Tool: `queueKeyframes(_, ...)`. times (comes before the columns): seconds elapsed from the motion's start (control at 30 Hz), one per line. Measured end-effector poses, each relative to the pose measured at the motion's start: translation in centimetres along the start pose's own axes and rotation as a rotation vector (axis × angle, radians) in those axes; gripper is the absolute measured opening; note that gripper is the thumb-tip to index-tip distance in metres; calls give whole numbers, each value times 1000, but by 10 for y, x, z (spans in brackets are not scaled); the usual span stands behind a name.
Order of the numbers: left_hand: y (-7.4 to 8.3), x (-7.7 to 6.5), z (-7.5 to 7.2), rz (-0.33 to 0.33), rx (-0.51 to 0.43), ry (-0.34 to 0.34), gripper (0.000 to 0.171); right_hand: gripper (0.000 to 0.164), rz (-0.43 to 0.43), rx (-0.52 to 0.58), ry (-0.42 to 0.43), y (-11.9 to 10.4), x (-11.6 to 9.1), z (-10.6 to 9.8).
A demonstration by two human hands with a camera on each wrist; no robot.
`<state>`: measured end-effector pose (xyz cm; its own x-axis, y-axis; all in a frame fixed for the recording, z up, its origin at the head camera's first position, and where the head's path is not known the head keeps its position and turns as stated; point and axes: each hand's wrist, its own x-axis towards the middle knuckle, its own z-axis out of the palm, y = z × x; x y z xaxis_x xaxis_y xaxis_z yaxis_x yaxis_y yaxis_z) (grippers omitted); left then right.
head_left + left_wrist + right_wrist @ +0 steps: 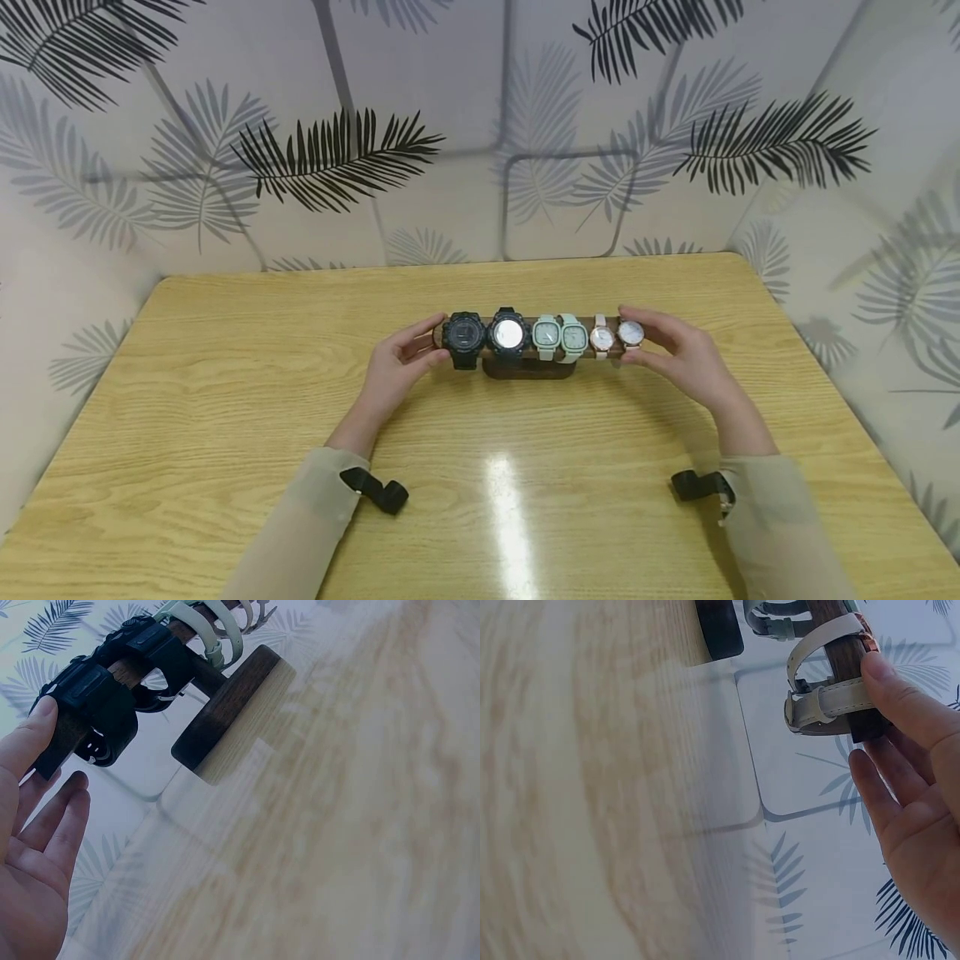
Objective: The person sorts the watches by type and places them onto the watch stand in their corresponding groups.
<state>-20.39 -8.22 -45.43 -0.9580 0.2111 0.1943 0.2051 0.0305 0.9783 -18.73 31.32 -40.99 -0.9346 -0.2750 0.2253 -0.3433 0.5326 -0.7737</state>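
A dark wooden watch stand [529, 369] is on the table, its crossbar [844, 658] lined with watches. From left to right hang two black watches [465, 335], two mint-green square watches [547, 335] and two small round watches with pale straps [602, 338]. My left hand [395, 364] pinches the bar's left end, thumb in front beside a black watch. At the other end my right hand [684, 357] holds the bar between thumb and fingers, next to the outermost small watch [829, 705]. Some fingertips are hidden behind the bar.
The light wood-grain table [247, 400] runs up to a wall covering [450, 208] with palm-leaf patterns. A glossy light reflection lies on the table between my forearms. Black wrist mounts [390, 497] stick out from both sleeves.
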Motion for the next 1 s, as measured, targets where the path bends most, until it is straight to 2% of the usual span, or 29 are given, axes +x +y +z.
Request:
queueKeyframes(0.27, 1, 0, 0, 1, 6, -1, 50, 64, -104, 5, 45, 2, 0, 5)
queueKeyframes(0.57, 1, 0, 0, -4, 12, -1, 51, 77, -127, -156, 31, 5, 2, 6)
queueKeyframes(0.7, 0, 0, 0, -3, 13, -2, 51, 79, -99, -186, -5, 4, 1, 4)
queueKeyframes(0.87, 0, 1, 0, -25, -8, -6, 51, 84, -4, -141, -96, 0, -2, -3)
queueKeyframes(1.0, 0, 1, 0, -27, -13, -9, 51, 76, 19, -141, -113, 0, -2, -7)
